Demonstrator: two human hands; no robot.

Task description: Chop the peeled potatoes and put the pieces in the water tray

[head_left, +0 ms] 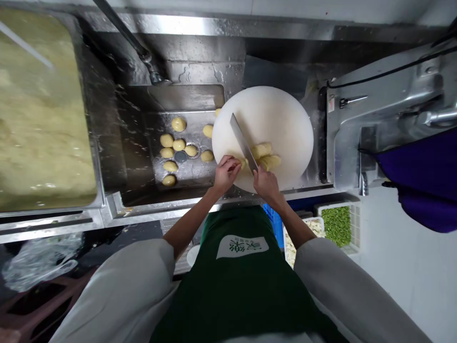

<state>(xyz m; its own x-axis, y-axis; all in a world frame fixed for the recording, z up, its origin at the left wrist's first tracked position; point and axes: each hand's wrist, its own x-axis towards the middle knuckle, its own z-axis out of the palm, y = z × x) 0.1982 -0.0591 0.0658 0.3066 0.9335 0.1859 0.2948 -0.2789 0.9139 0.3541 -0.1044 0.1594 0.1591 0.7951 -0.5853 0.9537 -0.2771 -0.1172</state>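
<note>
A round white cutting board (285, 114) lies across the right end of the sink. My right hand (266, 183) is closed around the handle of a cleaver (243, 140), whose blade points away to the upper left over the board. Just left of the blade, my left hand (227, 172) has its fingers curled on a piece of peeled potato (243, 163), which is partly hidden by the fingers. Cut potato pieces (266, 155) lie to the right of the blade. Several whole peeled potatoes (178, 144) rest on the sink floor, left of the board.
A steel sink (132, 138) with a hanging faucet (153, 71) is at left. Beyond it stands a basin of cloudy yellowish water (43, 124). At right is a metal machine (382, 105) with a purple cloth (421, 176). Below sits a crate of chopped greens (335, 226).
</note>
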